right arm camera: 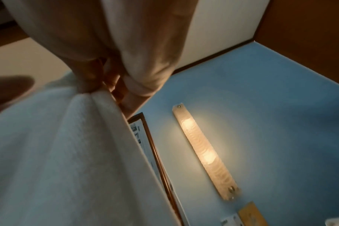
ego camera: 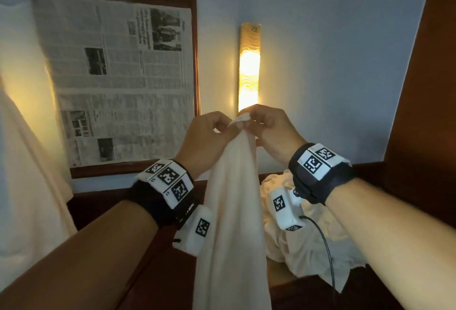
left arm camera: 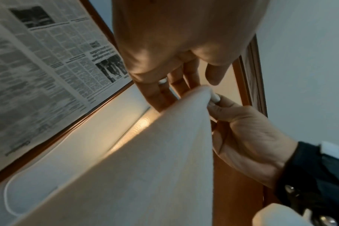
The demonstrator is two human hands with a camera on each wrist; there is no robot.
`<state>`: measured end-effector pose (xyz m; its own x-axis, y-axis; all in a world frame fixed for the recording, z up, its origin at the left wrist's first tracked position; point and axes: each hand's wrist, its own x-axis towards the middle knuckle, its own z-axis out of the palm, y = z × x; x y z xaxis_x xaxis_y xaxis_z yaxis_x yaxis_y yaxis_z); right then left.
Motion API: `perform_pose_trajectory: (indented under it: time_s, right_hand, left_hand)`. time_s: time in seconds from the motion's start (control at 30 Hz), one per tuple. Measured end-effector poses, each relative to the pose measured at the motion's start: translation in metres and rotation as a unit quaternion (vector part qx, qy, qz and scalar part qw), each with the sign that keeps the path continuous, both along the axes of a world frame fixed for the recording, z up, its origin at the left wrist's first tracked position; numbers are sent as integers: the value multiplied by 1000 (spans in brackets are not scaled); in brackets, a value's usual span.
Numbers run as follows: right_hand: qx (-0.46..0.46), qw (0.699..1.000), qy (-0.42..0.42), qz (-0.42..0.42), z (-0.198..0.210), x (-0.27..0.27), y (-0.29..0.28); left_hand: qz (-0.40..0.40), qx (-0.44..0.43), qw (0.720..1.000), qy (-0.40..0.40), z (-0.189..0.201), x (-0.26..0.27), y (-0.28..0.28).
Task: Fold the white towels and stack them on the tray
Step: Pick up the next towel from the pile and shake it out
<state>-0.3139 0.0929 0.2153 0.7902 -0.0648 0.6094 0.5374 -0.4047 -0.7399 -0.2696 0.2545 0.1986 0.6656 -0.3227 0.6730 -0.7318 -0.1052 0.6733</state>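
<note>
Both hands are raised in front of the wall, holding one white towel (ego camera: pixel 232 211) by its top edge while the rest hangs straight down between my forearms. My left hand (ego camera: pixel 222 128) pinches the edge from the left and my right hand (ego camera: pixel 249 122) pinches it from the right, the two almost touching. A small corner of the towel sticks up between them. In the left wrist view the left hand (left arm camera: pixel 192 87) meets the towel (left arm camera: pixel 145 152) opposite the right hand (left arm camera: pixel 217 105). The right wrist view shows the right hand (right arm camera: pixel 95 85) gathering the towel (right arm camera: pixel 58 152). No tray is in view.
A crumpled pile of white towels (ego camera: pixel 308 235) lies low on the right, behind my right wrist. On the wall hang a framed newspaper (ego camera: pixel 118 75) and a lit lamp (ego camera: pixel 249 67). White cloth (ego camera: pixel 24 136) fills the left edge, and a brown panel (ego camera: pixel 424 87) stands on the right.
</note>
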Motion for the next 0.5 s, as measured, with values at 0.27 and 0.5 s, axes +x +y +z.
perform_pose_trajectory:
  time_s: [0.27,0.5]
  right_hand:
    - [-80,992,-82,-59,65,7,-18]
    - [-110,987,-106,-56,92,17,-24]
  left_hand:
    - [-162,43,954,247,2,-7,7]
    - [-188,17,967,170,3,-15,-7]
